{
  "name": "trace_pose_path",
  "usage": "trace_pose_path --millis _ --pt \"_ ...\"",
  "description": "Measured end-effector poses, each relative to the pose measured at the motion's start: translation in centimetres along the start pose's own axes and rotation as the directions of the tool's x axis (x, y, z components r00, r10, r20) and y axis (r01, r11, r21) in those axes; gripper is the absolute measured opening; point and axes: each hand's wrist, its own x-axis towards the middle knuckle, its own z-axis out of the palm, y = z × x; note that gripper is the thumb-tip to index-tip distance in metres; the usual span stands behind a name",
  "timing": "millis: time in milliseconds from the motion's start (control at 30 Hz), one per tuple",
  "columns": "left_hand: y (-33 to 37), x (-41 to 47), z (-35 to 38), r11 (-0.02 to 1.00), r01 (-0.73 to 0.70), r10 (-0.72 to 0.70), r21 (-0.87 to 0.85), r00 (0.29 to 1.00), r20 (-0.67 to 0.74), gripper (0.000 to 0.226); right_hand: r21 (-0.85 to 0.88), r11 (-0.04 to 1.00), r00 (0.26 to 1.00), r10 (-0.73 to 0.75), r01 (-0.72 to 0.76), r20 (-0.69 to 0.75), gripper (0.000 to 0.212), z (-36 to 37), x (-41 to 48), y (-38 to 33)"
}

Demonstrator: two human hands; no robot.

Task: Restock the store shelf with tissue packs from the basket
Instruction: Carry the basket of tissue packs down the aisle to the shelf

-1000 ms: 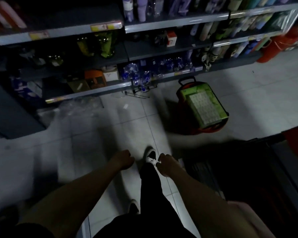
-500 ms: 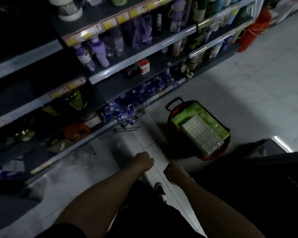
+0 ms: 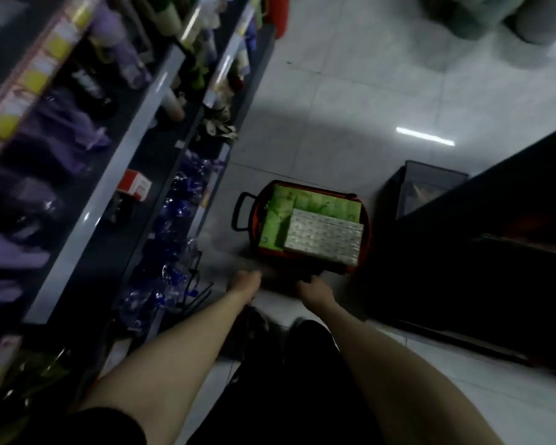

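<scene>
Left of the basket (image 3: pixel 367 239) runs the shelf (image 3: pixel 135 149), the blurred left hand (image 3: pixel 244 282) near the basket's front rim, grip unreadable, the right hand (image 3: pixel 312 289) curled at that rim, hold unclear, tissue packs (image 3: pixel 302 203) inside the basket.

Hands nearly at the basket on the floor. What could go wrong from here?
1. The white pack block lies on top of the green packs in the basket; tilting the basket might slide it out.
2. The right hand is at the near edge only; a one-sided lift could tip it.
3. The left hand is near a wire rack jutting into the aisle; it may snag.
</scene>
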Motion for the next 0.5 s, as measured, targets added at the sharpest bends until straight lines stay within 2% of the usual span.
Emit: trace_pose_path --millis 100,167,233,367,500 --pt "4.2 1.8 0.3 0.995 0.010 -0.007 -0.099 1.000 0.029 0.036 0.269 0.957 0.994 0.112 -0.107 -0.005 0.042 -1.7 3.9 0.1" --pt "6.7 3.2 0.7 0.997 0.017 -0.011 -0.071 0.997 0.076 0.032 0.454 0.879 0.986 0.168 -0.147 -0.007 0.030 -3.6 5.2 0.3" --pt "8.9 5.2 1.2 0.999 -0.013 0.015 -0.029 0.997 0.075 0.028 0.552 0.816 0.978 0.209 -0.174 -0.001 0.038 -5.6 6.6 0.9" --pt "12.9 9.2 2.3 1.000 0.005 -0.005 0.015 0.999 0.040 0.022 0.601 0.746 0.951 0.299 -0.287 0.083 0.035 -10.7 9.2 1.6" --pt "16.4 12.8 3.2 0.995 0.041 -0.045 0.085 0.998 0.048 0.020 0.620 0.710 0.927 0.368 -0.333 0.076 0.029 -14.8 12.9 3.1"
